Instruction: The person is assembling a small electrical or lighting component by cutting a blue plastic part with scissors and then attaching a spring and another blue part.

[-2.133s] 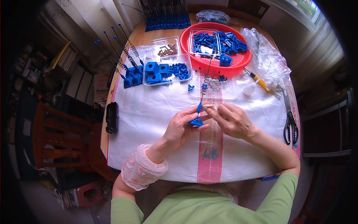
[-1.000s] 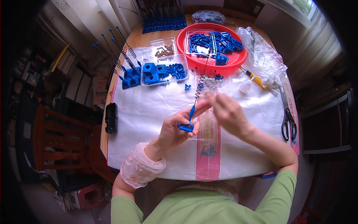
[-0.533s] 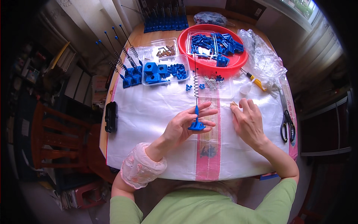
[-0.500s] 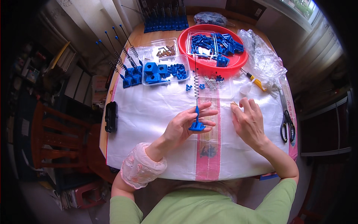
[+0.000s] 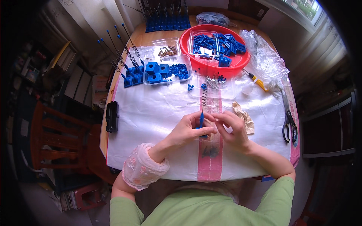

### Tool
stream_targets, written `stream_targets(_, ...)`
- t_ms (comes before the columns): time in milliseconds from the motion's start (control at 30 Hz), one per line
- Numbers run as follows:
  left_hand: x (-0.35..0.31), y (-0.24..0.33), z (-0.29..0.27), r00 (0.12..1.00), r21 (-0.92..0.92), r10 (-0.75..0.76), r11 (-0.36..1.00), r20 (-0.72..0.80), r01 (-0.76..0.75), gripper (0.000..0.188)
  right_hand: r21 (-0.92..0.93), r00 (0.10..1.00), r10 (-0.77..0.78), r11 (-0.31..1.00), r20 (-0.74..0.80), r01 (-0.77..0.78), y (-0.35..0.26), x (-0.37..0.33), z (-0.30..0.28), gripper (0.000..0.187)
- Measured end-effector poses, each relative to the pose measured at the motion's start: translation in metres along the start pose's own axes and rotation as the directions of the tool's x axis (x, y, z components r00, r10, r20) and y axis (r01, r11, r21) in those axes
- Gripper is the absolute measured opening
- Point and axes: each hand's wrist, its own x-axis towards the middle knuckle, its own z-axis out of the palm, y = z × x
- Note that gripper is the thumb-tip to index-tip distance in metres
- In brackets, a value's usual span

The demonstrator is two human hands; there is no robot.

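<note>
My left hand (image 5: 190, 128) is closed around a blue spring stand (image 5: 201, 119), with its tapered stem upright between the fingers. A dark coiled wire (image 5: 204, 96) rises from the stem, and fingers partly cover the blue base. Close against it on the right, my right hand (image 5: 234, 130) has its thumb and fingertips drawn together by the left fingertips. Whatever they may pinch is too small or hidden to make out. A crumpled beige cloth (image 5: 245, 118) lies on the table just beyond the right hand.
Finished-looking spring stands (image 5: 134, 75) stand at left, beside a clear box (image 5: 166, 82) of blue blocks. A red basin (image 5: 241, 62) holds blue parts. Small white rings (image 5: 215, 83), a yellow-handled tool (image 5: 260, 85), black scissors (image 5: 289, 126) and a black case (image 5: 112, 116) lie around.
My right hand has let go of the beige cloth and moved left to the spring stand. My left fingers, spread before, have curled around the stand.
</note>
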Motion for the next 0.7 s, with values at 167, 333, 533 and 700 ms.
stream_targets(167,0.000,-0.001,-0.001,0.998,-0.021,-0.059,0.998,0.020,0.059,0.049,0.158,0.998,0.069,0.985,0.005,-0.069,0.009,0.004,0.001,0.024)
stream_targets(333,0.002,-0.017,0.001,0.984,0.180,0.158,0.969,0.084,-0.171,0.065,0.331,0.981,0.098,0.932,0.165,-0.149,0.002,0.003,0.007,0.016)
stream_targets(533,0.003,-0.006,0.002,0.987,0.258,0.095,0.958,0.129,-0.126,0.073,0.615,0.926,0.305,0.694,0.221,-0.375,0.007,-0.001,0.007,0.021)
stream_targets(700,0.007,-0.007,-0.007,0.989,0.209,0.112,0.969,0.097,-0.130,0.066,0.657,0.890,0.419,0.622,0.180,-0.426,0.030,-0.011,0.006,0.023)
